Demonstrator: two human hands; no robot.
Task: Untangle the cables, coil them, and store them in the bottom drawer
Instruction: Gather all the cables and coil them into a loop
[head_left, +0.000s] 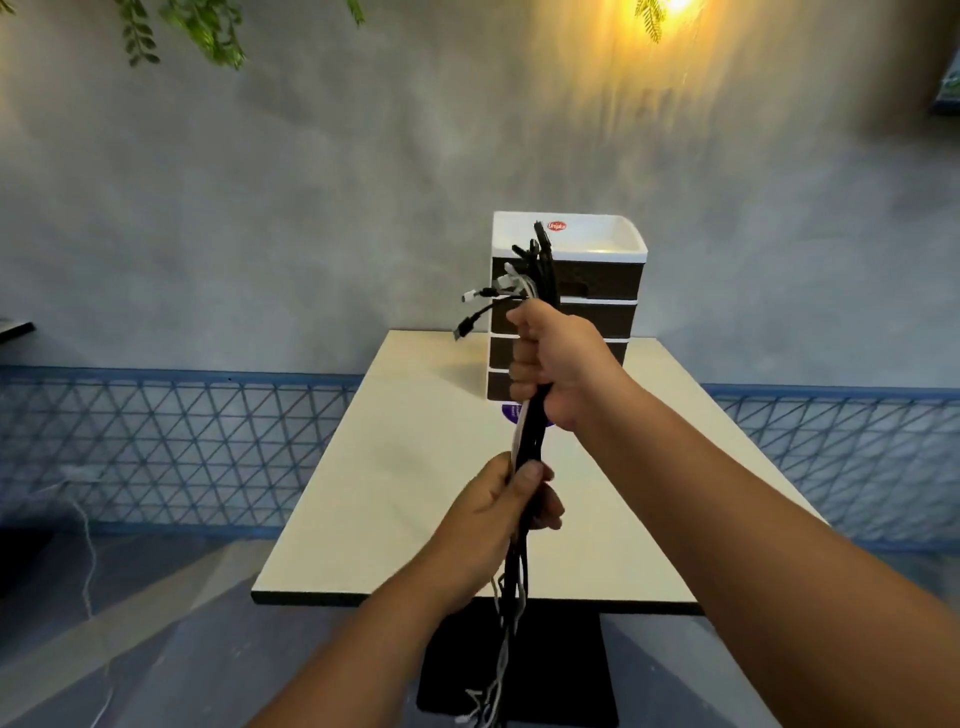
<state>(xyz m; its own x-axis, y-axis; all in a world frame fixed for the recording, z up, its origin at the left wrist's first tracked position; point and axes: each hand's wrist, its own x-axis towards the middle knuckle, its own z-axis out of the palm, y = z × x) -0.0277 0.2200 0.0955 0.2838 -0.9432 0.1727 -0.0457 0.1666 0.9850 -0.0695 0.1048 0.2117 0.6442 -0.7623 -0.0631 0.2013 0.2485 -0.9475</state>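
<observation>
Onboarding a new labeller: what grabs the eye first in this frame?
A thick bundle of black and white cables held upright mid-frame, the right hand gripping it high and the left hand gripping lower, loose ends dangling below the table edge. Behind it, a white desktop drawer unit with dark drawer fronts stands at the far end of the cream rectangular table.

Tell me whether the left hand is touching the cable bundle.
Touching. The head view shows the left hand with thumb and fingers curled round the cable bundle.

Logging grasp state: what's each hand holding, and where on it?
Both grip the cable bundle: right hand just below the plug ends, left hand lower down, mid-length.
</observation>
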